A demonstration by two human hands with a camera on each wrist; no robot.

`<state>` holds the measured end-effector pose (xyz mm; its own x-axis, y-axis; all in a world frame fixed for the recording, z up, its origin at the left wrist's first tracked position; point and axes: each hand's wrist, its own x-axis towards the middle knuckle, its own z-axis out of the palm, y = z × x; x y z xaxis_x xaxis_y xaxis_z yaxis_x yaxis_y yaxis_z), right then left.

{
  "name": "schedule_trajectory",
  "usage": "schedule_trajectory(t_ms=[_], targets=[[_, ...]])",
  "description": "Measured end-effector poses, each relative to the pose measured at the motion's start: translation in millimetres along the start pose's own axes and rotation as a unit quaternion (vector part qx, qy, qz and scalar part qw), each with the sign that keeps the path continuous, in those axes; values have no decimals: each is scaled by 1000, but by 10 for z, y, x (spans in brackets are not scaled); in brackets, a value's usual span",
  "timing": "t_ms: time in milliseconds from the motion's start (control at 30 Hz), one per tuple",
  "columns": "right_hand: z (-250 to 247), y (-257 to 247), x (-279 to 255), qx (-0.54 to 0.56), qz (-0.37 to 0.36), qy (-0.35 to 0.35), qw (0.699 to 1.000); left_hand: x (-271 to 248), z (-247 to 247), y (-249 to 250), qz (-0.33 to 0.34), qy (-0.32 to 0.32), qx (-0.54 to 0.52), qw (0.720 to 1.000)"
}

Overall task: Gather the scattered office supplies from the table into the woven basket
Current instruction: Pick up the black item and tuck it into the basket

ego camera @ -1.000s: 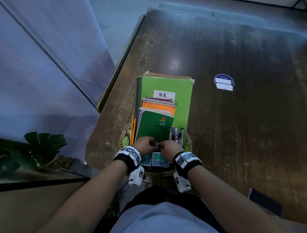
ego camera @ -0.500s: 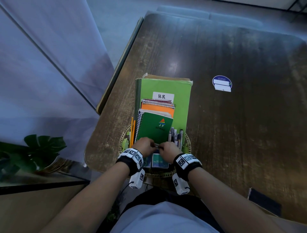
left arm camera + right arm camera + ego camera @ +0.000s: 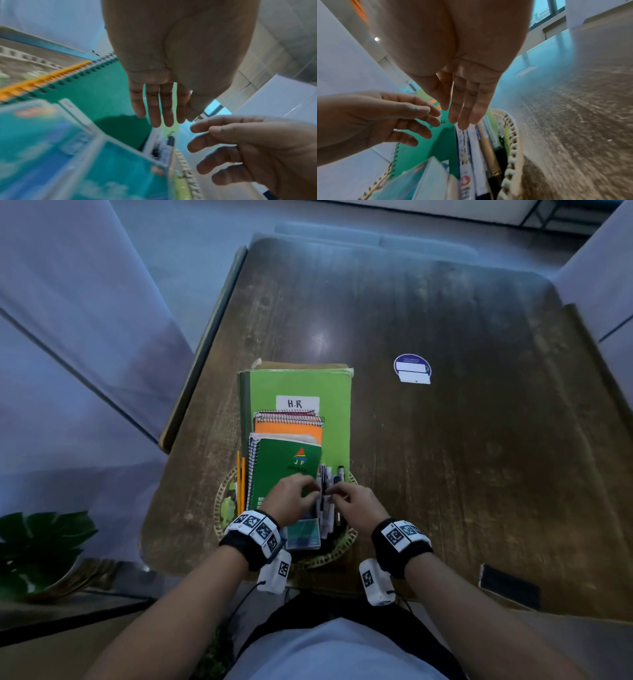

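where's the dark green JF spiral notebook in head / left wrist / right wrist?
Head: JF notebook centre, propped in the woven basket, above both hands.
Left wrist: teal-green cover left of centre, behind the left hand.
Right wrist: lower centre, under the fingers.
Shared landmark: its spiral binding.

A round blue sticker [image 3: 412, 368] lies on the wooden table [image 3: 479, 457] toward one o'clock. A leafy plant [image 3: 41, 542] stands at eight o'clock.
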<state>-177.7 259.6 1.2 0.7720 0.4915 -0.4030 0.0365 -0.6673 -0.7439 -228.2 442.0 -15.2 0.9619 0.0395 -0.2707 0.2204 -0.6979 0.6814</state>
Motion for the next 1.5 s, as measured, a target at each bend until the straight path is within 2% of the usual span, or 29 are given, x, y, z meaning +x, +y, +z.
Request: schedule_trajectory(t_ms=[133,267,467,600,800,967,1167,1300,1500], targets=[[-300,207,-196,39,0,32,999,28,75,375,41,-17,-61,997],[-685,606,-478,21,16,49,998,51,350,865,80,-63,-51,994],[-1303,1510,-931,-19,91,49,994,231,1209,1564,120,-156,6,980],[-1720,2107,-1192,-53,145,18,988,333,1886,2044,117,-198,31,973],[-2157,2773,-1400,-126,151,-33,980,498,2744,2499,95,-219,79,968],[-2151,3153,-1504,-162,150,-65,973,552,3229,2609,65,-230,134,962],[-2172,3509,-1588,-202,153,-85,964,457,3620,2499,43,-217,170,960],[-2209,3668,-1620,-250,140,-94,954,436,3745,2485,53,-176,217,959],[-2204,3758,-1649,-292,113,-78,947,469,3771,2486,68,-174,282,941]])
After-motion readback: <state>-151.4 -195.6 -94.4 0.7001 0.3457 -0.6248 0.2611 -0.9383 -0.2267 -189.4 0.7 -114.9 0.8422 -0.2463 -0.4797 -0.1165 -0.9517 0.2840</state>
